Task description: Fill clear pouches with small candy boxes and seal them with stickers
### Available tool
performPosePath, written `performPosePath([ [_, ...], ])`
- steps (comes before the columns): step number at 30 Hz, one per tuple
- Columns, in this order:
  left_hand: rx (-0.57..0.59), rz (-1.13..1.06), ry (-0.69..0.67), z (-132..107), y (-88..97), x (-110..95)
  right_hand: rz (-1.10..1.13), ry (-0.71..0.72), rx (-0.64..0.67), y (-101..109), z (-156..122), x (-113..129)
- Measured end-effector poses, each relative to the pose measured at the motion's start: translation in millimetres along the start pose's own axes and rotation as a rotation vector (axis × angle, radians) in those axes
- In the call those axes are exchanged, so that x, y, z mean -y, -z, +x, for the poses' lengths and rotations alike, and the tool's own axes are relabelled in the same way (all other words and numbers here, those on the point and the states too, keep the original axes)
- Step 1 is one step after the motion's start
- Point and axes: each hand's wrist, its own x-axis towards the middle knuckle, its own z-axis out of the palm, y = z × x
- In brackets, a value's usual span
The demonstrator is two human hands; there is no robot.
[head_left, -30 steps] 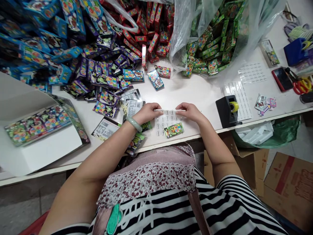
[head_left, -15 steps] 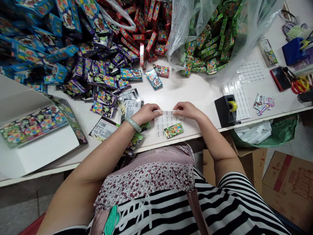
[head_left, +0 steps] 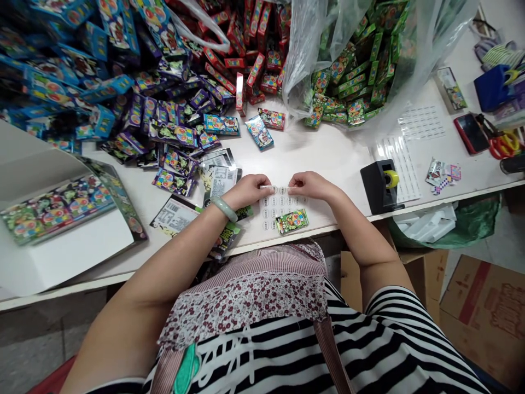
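A clear sheet of round printed stickers (head_left: 268,213) lies at the table's front edge. My left hand (head_left: 251,190), below a pale green bangle, pinches the sheet's far left corner between thumb and fingers. At the far right part of the same sheet, my right hand (head_left: 310,185) is closed on its edge. A small green candy box (head_left: 292,221) rests flat on the near part of the sheet, below my hands. Printed plastic pouches (head_left: 223,178) lie left of the sheet, partly under my left wrist.
Heaps of blue boxes (head_left: 82,60), purple boxes (head_left: 176,131) and red boxes (head_left: 256,68) fill the back left. Green boxes (head_left: 353,82) sit in a clear bag. A black tape dispenser (head_left: 375,189) stands right; an open display carton (head_left: 86,246) lies left.
My right hand has shifted very slightly left along the sheet's far edge. Both hands keep their pinch, and the green box stays on the sheet.
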Motion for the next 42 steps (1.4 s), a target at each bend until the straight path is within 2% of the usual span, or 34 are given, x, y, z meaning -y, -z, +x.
performPosePath([
  [3, 0.001, -0.002, -0.019, 0, -0.8, 0, -0.005, 0.016, 0.02, -3, 4, 6],
  [7, 0.006, -0.013, -0.031, -2, -0.9, -2, -0.133, 0.02, 0.017, -4, 7, 14],
  [15, 0.084, -0.023, 0.1, -5, -1.4, -1, -0.111, 0.071, 0.013, -4, 7, 5],
  [22, 0.036, -0.164, 0.113, -8, 1.8, -1, -0.055, 0.054, 0.016, -3, 6, 5],
  [29, -0.052, -0.126, 0.049, -6, -0.8, 1, -0.072, 0.026, 0.016, -4, 5, 10],
  [37, 0.045, -0.101, 0.144, -12, 3.7, -4, -0.103, 0.024, 0.022, -3, 6, 9],
  [42, 0.006, -0.159, 0.112, -11, 2.9, -1, -0.096, 0.029, 0.025, -4, 8, 8],
])
